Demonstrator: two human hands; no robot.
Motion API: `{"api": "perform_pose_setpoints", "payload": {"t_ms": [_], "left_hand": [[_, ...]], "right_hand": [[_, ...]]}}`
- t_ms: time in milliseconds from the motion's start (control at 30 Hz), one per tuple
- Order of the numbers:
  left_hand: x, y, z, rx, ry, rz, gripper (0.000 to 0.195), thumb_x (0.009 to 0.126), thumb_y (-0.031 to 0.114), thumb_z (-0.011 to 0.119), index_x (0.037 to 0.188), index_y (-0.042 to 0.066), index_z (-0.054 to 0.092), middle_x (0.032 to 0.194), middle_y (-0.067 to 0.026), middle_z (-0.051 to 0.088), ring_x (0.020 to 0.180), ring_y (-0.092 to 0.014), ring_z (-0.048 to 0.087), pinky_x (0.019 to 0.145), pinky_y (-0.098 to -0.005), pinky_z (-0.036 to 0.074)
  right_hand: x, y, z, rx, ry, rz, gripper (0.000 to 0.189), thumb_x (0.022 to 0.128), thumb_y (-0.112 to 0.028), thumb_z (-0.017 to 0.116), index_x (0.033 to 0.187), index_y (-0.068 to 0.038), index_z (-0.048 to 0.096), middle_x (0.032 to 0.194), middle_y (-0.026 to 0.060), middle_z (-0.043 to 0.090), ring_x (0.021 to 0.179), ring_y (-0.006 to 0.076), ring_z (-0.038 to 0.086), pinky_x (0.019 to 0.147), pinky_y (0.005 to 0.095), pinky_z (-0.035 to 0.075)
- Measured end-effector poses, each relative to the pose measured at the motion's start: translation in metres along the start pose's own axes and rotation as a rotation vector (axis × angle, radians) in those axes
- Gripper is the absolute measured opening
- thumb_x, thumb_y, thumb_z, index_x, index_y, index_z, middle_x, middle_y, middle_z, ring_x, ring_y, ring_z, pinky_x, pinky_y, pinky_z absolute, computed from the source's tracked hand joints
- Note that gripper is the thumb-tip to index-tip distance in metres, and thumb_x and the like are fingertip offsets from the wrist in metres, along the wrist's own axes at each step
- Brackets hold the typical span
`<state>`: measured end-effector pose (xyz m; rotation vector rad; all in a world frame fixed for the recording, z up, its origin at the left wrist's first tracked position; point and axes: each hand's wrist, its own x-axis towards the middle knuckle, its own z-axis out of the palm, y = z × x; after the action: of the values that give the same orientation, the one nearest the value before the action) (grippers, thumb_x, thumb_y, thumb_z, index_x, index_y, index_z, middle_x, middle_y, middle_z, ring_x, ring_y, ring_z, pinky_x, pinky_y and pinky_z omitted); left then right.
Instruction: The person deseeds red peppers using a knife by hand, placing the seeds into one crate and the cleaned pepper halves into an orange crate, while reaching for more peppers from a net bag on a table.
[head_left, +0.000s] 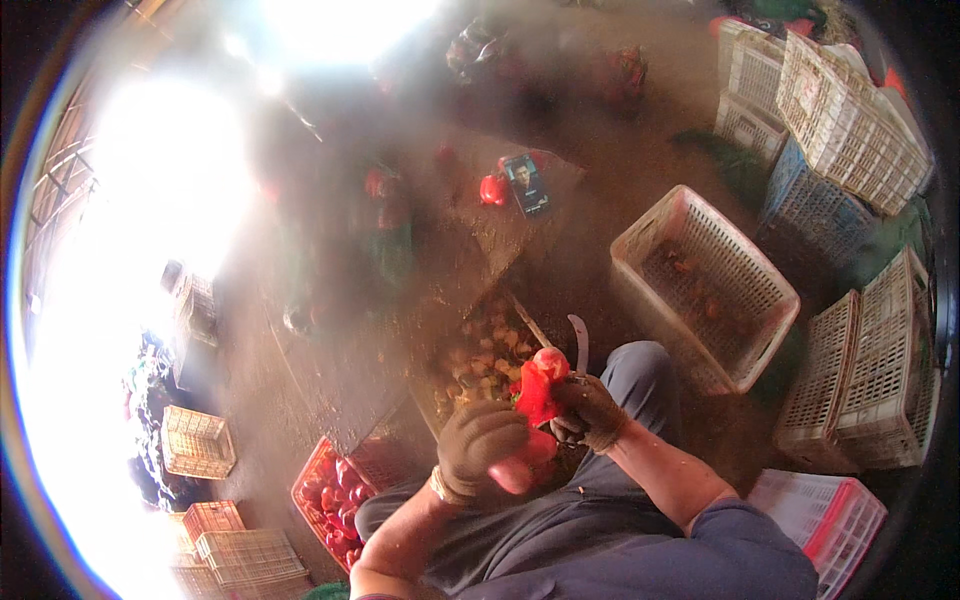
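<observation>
My gloved left hand (476, 446) curls over a red bell pepper (517, 469), which is blurred. My gloved right hand (589, 412) is closed around the handle of a knife, and its curved blade (579, 341) points away from me. Between my hands, against the right fingers, is a bright red piece of bell pepper (536, 394), with a paler rounded red part (552, 363) at its far end. Beyond them lies a heap of yellowish trimmings (487, 364). A thin stick (531, 321) slants over its right side.
Left of my lap stands a red crate (307, 469) holding several red peppers (341, 499). An off-white plastic crate (750, 277) with scraps inside sits at right. Stacked crates (847, 120) line the right side. Ahead, a phone-like object (527, 185) lies beside a red pepper (493, 190). Glare and haze blur the far left.
</observation>
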<state>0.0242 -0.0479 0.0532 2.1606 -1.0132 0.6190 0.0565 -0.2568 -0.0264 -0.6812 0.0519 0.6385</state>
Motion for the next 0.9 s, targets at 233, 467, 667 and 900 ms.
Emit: {"api": "perform_pose_setpoints", "payload": {"t_ms": [233, 467, 667, 900], "left_hand": [[-0.028, -0.012, 0.007, -0.414, 0.797, -0.923, 0.008, 0.091, 0.004, 0.062, 0.093, 0.006, 0.054, 0.091, -0.0083, 0.062, 0.077, -0.019, 0.063, 0.058, -0.0313, 0.053], [-0.041, -0.008, -0.029, -0.774, 1.04, -0.952, 0.019, 0.092, 0.02, 0.066, 0.093, 0.011, 0.05, 0.077, -0.0013, 0.05, 0.067, -0.015, 0.05, 0.062, -0.0286, 0.046], [-0.071, -0.018, -0.026, -1.013, 0.537, -0.921, 0.03, 0.081, 0.03, 0.079, 0.087, 0.008, 0.06, 0.079, -0.0061, 0.064, 0.069, -0.019, 0.064, 0.054, -0.0299, 0.051], [-0.066, -0.035, 0.002, -0.835, 0.284, -1.041, 0.029, 0.082, 0.023, 0.082, 0.101, 0.005, 0.07, 0.092, -0.0052, 0.072, 0.081, -0.018, 0.07, 0.068, -0.0334, 0.058]], "right_hand": [[0.011, -0.012, 0.029, -0.165, 0.0, -0.096, 0.026, 0.093, -0.03, 0.07, 0.1, -0.007, 0.06, 0.063, 0.0022, 0.055, 0.042, 0.012, 0.051, 0.041, 0.0272, 0.042], [0.018, 0.019, -0.007, -0.109, 0.193, 0.04, 0.025, 0.092, -0.025, 0.068, 0.108, -0.008, 0.06, 0.061, 0.0029, 0.056, 0.041, 0.0136, 0.051, 0.037, 0.0294, 0.043], [0.022, 0.037, -0.002, -0.363, 0.244, -0.033, 0.027, 0.09, -0.021, 0.068, 0.111, -0.006, 0.063, 0.069, 0.005, 0.06, 0.049, 0.0135, 0.054, 0.043, 0.0302, 0.045], [0.04, 0.049, 0.023, -0.996, 0.142, -0.241, 0.038, 0.087, -0.026, 0.078, 0.113, 0.001, 0.072, 0.097, 0.0056, 0.072, 0.093, 0.0138, 0.065, 0.085, 0.0312, 0.052]]}}
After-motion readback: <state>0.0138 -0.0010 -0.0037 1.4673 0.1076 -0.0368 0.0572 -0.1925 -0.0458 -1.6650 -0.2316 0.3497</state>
